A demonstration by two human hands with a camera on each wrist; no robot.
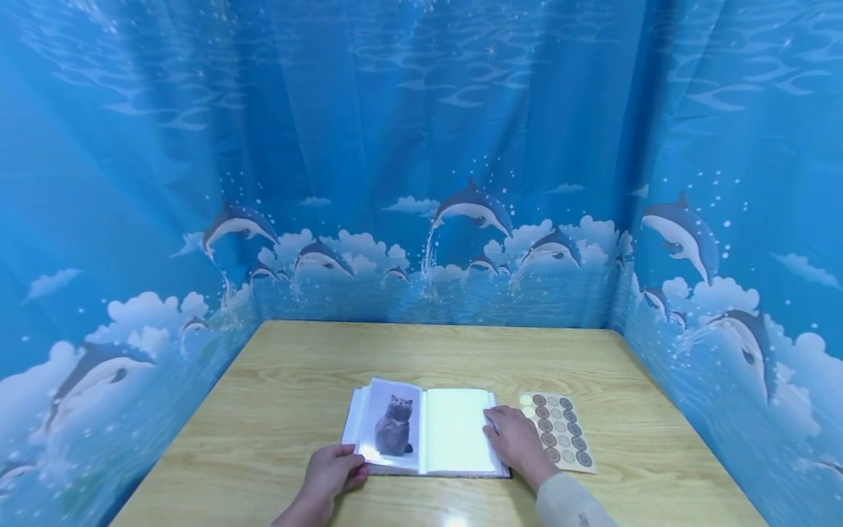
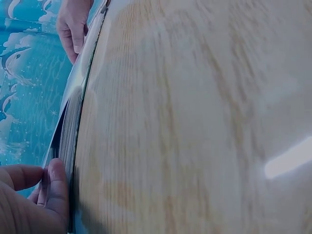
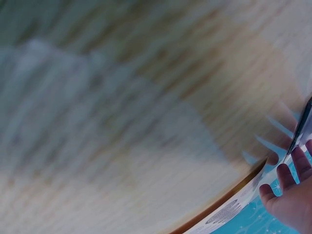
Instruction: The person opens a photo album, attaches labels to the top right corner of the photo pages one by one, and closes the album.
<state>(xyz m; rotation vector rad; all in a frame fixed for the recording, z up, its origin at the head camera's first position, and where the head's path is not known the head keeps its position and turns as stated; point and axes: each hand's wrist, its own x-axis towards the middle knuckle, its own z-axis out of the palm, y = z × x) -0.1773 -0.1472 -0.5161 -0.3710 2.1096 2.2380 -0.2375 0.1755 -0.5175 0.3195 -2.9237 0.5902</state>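
Note:
An open photo album (image 1: 454,432) lies on the table, a grey cat picture (image 1: 394,426) on its left page and a blank white page on the right. My left hand (image 1: 332,472) holds the album's lower left edge between thumb and fingers; the left wrist view shows the thumb against the page edges (image 2: 69,129). My right hand (image 1: 516,439) rests at the album's right edge, its fingers (image 3: 286,178) spread loosely in the right wrist view. Right beside that hand lies a sticker sheet (image 1: 560,432) with rows of round brown and beige stickers, partly covered by the hand.
The wood-grain table (image 1: 296,366) reaches back to blue dolphin-printed curtains (image 1: 421,146), which hang at the back and on both sides. A bright light reflection shows near the table's front.

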